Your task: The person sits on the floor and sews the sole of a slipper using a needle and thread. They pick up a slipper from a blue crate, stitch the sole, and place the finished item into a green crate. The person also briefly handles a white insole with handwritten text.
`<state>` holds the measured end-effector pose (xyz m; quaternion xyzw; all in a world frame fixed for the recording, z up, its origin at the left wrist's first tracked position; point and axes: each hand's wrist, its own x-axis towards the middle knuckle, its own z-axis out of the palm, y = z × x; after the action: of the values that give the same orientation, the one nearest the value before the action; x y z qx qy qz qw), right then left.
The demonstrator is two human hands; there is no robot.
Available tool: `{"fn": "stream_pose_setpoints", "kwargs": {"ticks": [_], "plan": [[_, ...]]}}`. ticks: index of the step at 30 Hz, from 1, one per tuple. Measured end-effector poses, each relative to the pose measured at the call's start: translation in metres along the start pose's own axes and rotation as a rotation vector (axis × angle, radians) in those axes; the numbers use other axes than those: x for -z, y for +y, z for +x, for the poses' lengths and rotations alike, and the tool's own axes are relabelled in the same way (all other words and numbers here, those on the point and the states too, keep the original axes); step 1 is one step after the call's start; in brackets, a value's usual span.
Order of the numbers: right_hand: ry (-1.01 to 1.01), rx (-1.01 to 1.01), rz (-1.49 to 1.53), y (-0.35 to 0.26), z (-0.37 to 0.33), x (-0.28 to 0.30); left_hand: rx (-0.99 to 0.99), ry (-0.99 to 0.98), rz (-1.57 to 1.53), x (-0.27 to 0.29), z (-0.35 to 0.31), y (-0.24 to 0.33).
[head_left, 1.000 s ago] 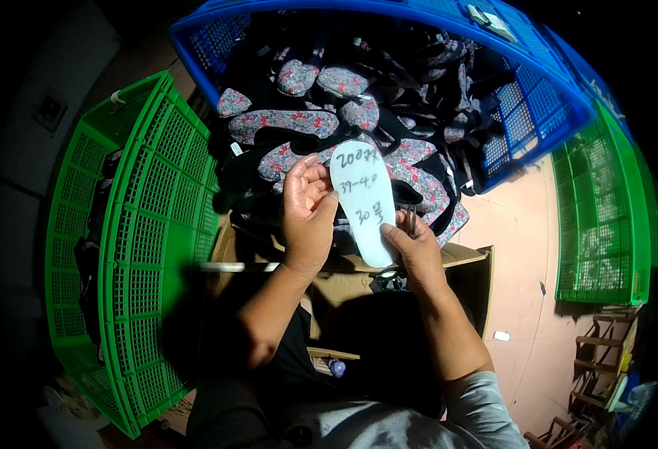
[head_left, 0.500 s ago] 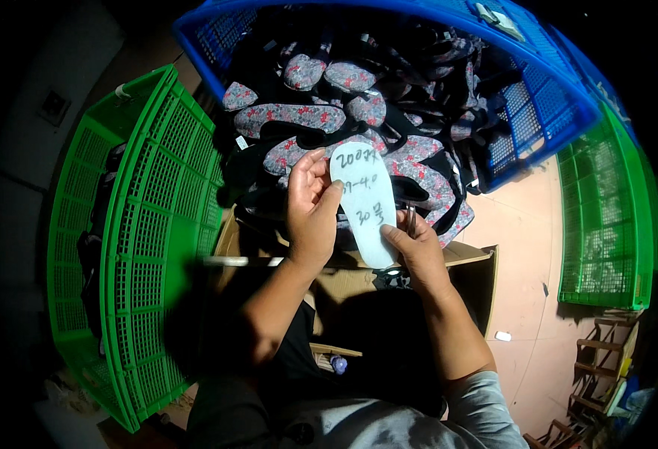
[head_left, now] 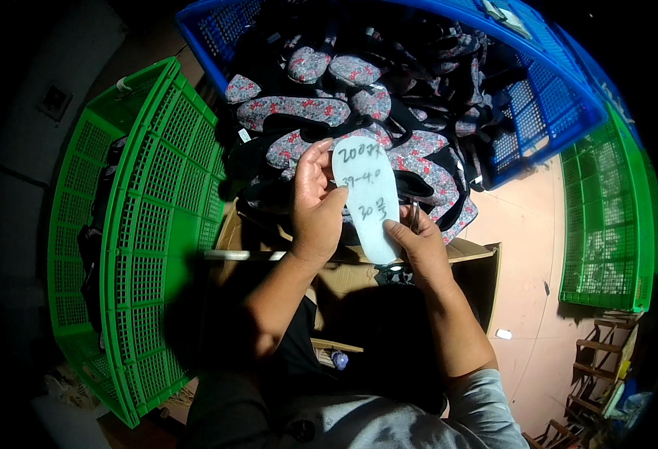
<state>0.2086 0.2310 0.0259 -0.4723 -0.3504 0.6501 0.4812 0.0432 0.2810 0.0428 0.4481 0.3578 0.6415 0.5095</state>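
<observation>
While the left hand (head_left: pixel 320 202) steadies the left edge of a white sole-shaped card (head_left: pixel 368 198) with its thumb, its other fingers curl loosely beside that edge. The right hand (head_left: pixel 424 247) pinches the card's lower right side between thumb and fingers, a slim dark implement (head_left: pixel 415 215) also among them. The card, bearing dark handwriting, is upright before floral-patterned shoe pieces (head_left: pixel 295 112) heaped in a blue crate (head_left: pixel 564 131).
</observation>
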Motion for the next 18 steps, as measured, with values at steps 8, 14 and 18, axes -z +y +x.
{"fn": "stream_pose_setpoints", "kwargs": {"ticks": [8, 14, 18], "plan": [[0.019, 0.011, 0.035, 0.000, 0.000, 0.001, 0.132, -0.163, -0.018, -0.010, -0.005, 0.006], [0.062, 0.010, 0.052, -0.006, -0.001, -0.001, 0.118, -0.215, 0.009, -0.013, -0.007, 0.006], [0.090, 0.021, 0.059, -0.005, -0.002, 0.000, 0.114, -0.239, -0.016, -0.013, -0.007, 0.005]]}}
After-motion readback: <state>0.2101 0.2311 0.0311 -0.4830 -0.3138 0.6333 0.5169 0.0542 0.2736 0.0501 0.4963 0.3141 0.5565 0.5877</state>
